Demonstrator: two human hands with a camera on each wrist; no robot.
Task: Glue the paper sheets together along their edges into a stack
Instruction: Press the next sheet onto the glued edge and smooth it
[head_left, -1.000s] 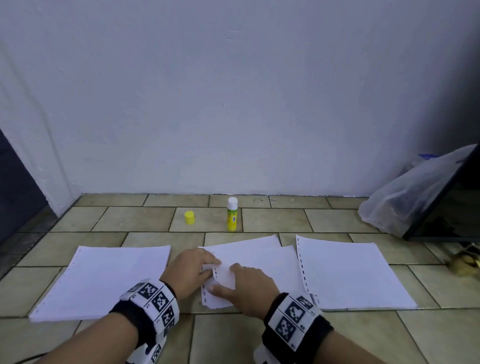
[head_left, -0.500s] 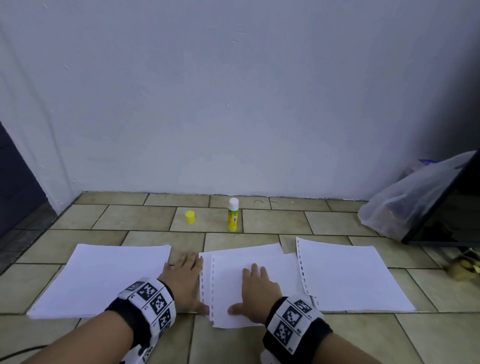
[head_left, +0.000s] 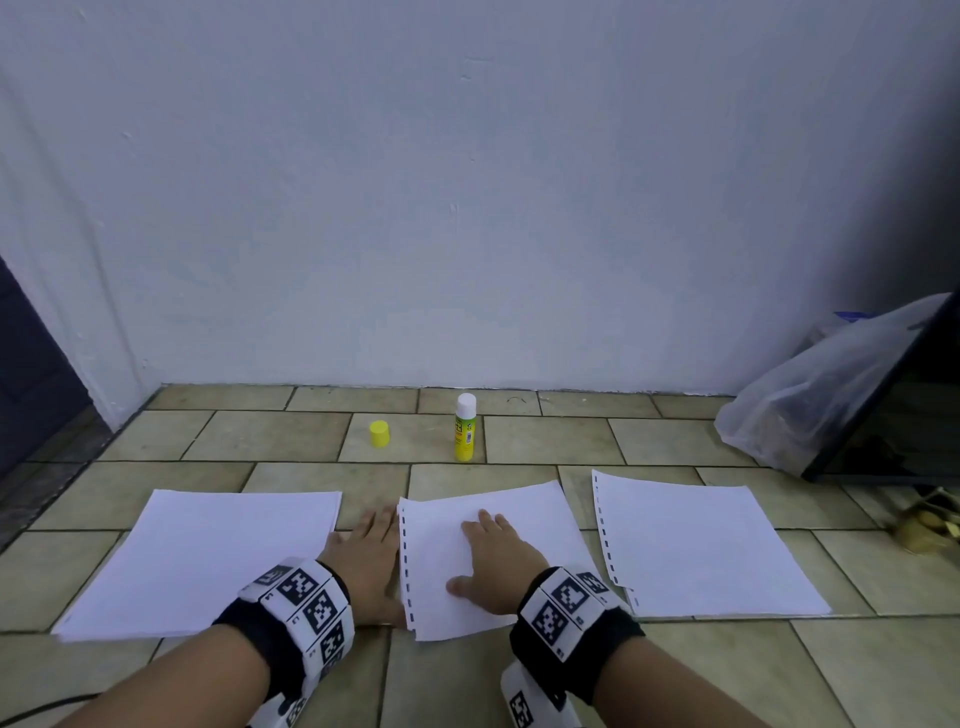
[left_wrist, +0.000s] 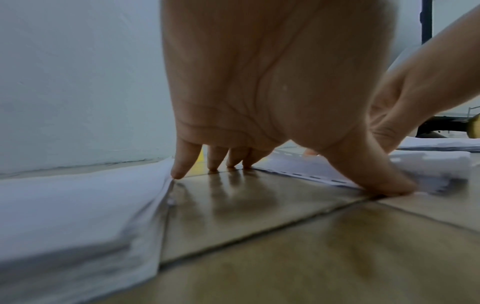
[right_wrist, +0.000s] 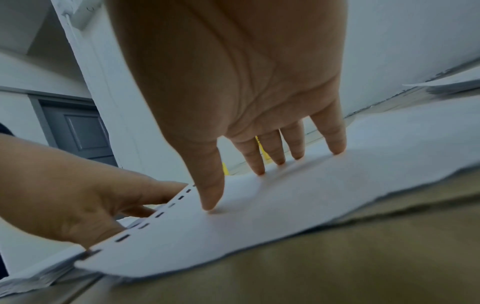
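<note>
Item: paper-gluing work on a tiled floor (head_left: 291, 436), recorded mid-task. Middle stack (head_left: 519, 525), punched edge to the left, lay between the two hands; its top sheet looked squared up, though a lower sheet showed askew at the far edge. Right hand (head_left: 496, 564) lay flat on the top sheet, fingers (right_wrist: 337, 142) straight and slightly spread, pressing down and gripping nothing. Left hand (head_left: 366, 564) rested on the floor just beside the punched edge, fingers (left_wrist: 182, 162) extended, thumb touching that edge. Left pile (head_left: 208, 556) and right pile (head_left: 696, 545) lay apart from the middle stack, apparently not yet joined. Glue stick (head_left: 465, 428) stood uncapped near the wall, its yellow cap (head_left: 379, 433) beside it. Judgement: one joint being pressed; several sheets left; capping outstanding.
</note>
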